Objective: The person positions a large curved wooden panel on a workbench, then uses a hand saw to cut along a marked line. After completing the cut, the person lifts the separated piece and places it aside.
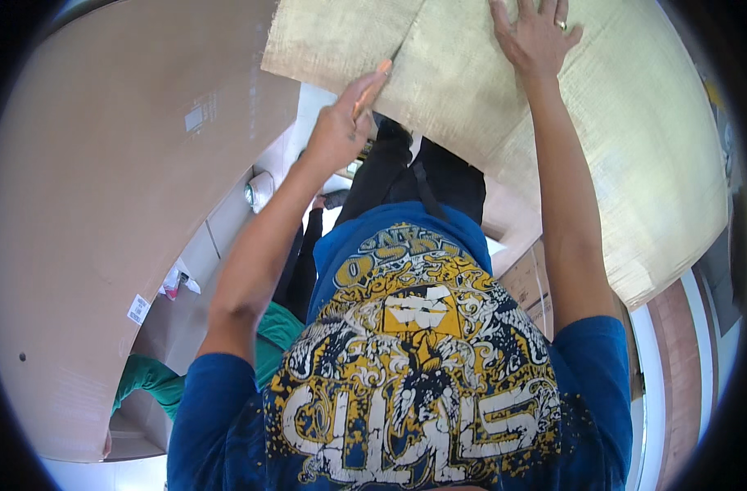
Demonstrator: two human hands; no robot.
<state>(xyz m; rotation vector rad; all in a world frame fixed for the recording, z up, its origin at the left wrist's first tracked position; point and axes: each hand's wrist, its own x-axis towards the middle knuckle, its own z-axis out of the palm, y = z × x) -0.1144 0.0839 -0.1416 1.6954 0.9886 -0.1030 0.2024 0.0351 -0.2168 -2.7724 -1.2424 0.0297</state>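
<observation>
A wide, thin pale-yellow wooden sheet [471,106], probably plywood, fills the upper right. My left hand [336,135] is closed round an orange-handled cutter knife [373,88] at the sheet's near left edge. The knife points up and away. From its tip, a thin dark line [408,37] runs toward the top edge; whether it is a slit or a seam I cannot tell. Farther right, my right hand [537,41] lies on the sheet with fingers spread, holding nothing. A ring shows on one finger.
A large brown cardboard panel [128,164] takes up the left side. Below its right edge, another person's green sleeve [279,331] shows behind my left arm. A brown cardboard box [527,278] is under the sheet, beside my right arm. Brown wooden boards [676,352] lie at the far right.
</observation>
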